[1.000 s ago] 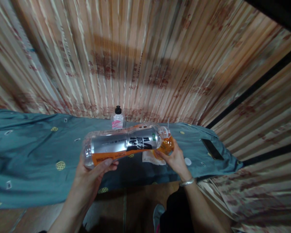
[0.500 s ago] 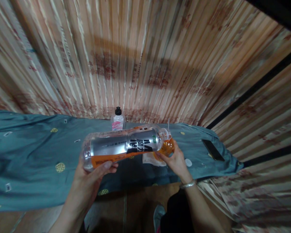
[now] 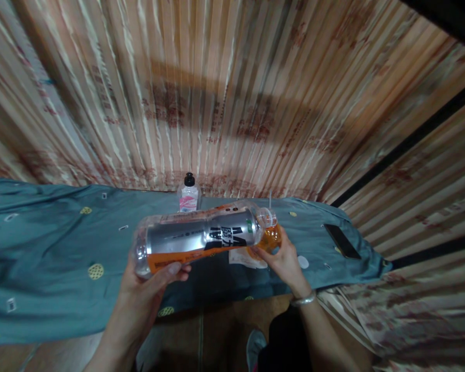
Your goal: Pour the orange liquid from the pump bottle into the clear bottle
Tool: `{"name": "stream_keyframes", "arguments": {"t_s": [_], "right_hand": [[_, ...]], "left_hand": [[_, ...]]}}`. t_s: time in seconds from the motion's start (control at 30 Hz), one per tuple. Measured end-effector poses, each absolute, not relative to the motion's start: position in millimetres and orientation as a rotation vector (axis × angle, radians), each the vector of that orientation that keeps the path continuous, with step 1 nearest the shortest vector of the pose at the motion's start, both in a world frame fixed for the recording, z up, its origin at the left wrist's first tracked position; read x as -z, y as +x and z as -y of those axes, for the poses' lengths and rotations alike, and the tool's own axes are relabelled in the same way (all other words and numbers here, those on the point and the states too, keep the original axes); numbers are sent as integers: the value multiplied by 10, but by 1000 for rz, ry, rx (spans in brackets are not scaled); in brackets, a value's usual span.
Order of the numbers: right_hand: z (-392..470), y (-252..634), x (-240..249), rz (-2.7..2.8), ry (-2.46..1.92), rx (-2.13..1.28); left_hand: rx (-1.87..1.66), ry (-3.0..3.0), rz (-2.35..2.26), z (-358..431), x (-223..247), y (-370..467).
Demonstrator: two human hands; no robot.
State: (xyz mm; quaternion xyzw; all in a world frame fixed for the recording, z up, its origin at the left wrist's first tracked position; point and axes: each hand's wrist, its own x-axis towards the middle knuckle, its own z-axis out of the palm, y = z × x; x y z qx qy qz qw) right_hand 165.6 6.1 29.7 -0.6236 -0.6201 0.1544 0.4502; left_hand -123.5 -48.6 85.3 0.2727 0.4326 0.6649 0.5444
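My left hand (image 3: 155, 279) is closed around the base end of a clear plastic drink bottle (image 3: 201, 235) with a silver and orange label. The bottle lies nearly level in the air, its uncapped mouth pointing right. At that mouth is a small clear container of orange liquid (image 3: 272, 236), gripped by my right hand (image 3: 284, 258). A thin clear straw-like piece (image 3: 270, 200) sticks up behind the two mouths. Whether liquid passes between them I cannot tell. Beneath the container a white tissue-like sheet (image 3: 242, 259) lies on the cloth.
A clear bottle with a black cap and pink label (image 3: 188, 196) stands behind on the blue-green cloth (image 3: 54, 243). To the right are a white round disc (image 3: 303, 262) and a dark phone (image 3: 341, 241). Patterned curtains (image 3: 201, 93) hang behind and at the right.
The view has shifted slightly, so everything sits a little lower in the picture. Both hands keep their holds, with the bottle's mouth still at the small container.
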Motion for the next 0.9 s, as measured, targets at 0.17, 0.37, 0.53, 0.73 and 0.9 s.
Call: {"name": "stream_keyframes", "arguments": {"t_s": [0.17, 0.37, 0.53, 0.73, 0.9], "right_hand": [[-61, 1658, -296, 1518, -1557, -396], [-63, 1657, -301, 1522, -1540, -409], [-63, 1666, -292, 1513, -1545, -410], [-58, 1667, -286, 1511, -1545, -398], [-53, 1664, -300, 1497, -1547, -421]], "left_hand": [[-1583, 630, -1039, 481, -868, -1218], [-1572, 654, -1031, 441, -796, -1281], [-1508, 697, -1032, 441, -794, -1299], [-1572, 668, -1040, 489, -867, -1235], [-1558, 685, -1035, 467, -846, -1262]]}}
